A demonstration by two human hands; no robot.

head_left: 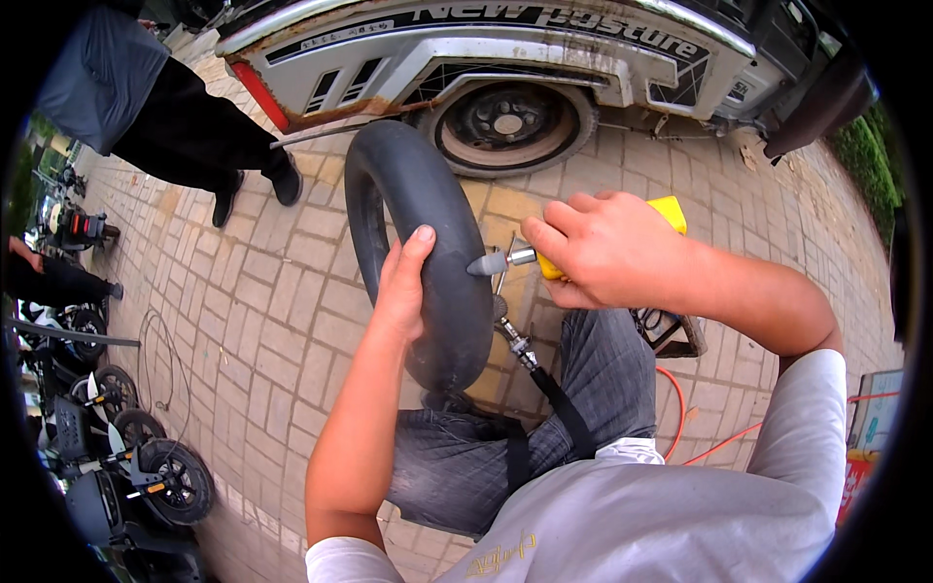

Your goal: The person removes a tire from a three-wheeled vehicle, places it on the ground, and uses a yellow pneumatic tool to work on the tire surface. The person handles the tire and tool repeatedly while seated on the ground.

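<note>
An inflated black inner tube [428,189] stands upright in front of my knees. My left hand [400,291] grips its near left side, the thumb on the outer face and the fingers reaching into the ring, partly hidden. My right hand [617,243] is closed around a yellow drill [668,210], most of its body hidden by the hand. From its metal chuck [522,256] a grey cone-shaped grinding bit [488,263] points left, its tip at the tube's surface. Whether the bit is spinning cannot be told.
Beyond the tube stands a white vehicle [583,73] with a rusty-rimmed wheel [507,124]. A metal fitting [518,340] on a black strap lies near my right knee. An orange hose [677,408] runs to the right. Parked scooters [170,481] and a standing person [165,117] are at left.
</note>
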